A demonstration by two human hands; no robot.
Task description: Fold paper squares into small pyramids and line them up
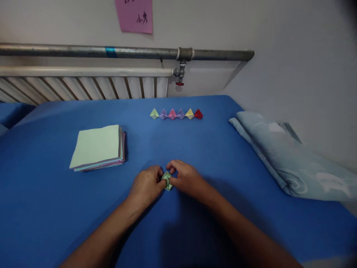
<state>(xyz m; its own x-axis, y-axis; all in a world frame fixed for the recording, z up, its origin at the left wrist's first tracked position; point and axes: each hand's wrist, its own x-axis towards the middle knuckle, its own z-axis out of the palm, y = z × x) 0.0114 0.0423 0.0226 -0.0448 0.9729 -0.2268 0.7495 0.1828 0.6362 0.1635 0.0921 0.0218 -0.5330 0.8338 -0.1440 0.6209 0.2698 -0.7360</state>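
Note:
A small green folded paper boat (167, 179) lies between my two hands, low over the blue surface. My left hand (146, 186) pinches its left side, thumb pressing on the fold. From the right, my right hand (185, 178) grips the other side, thumb on the paper and index finger curled above it. Farther back, a row of folded paper boats (173, 114) in green, purple, pink, yellow and red stands side by side. To the left sits a stack of coloured paper (97, 145) with a pale green sheet on top.
The blue sheet (55, 208) covers the whole work surface. A folded grey-green blanket (279, 156) lies at the right by the wall. Behind the far edge are a white radiator (134, 87), a metal pipe (75, 50) and a red-handled valve (180, 84). A pink note (135, 16) hangs above.

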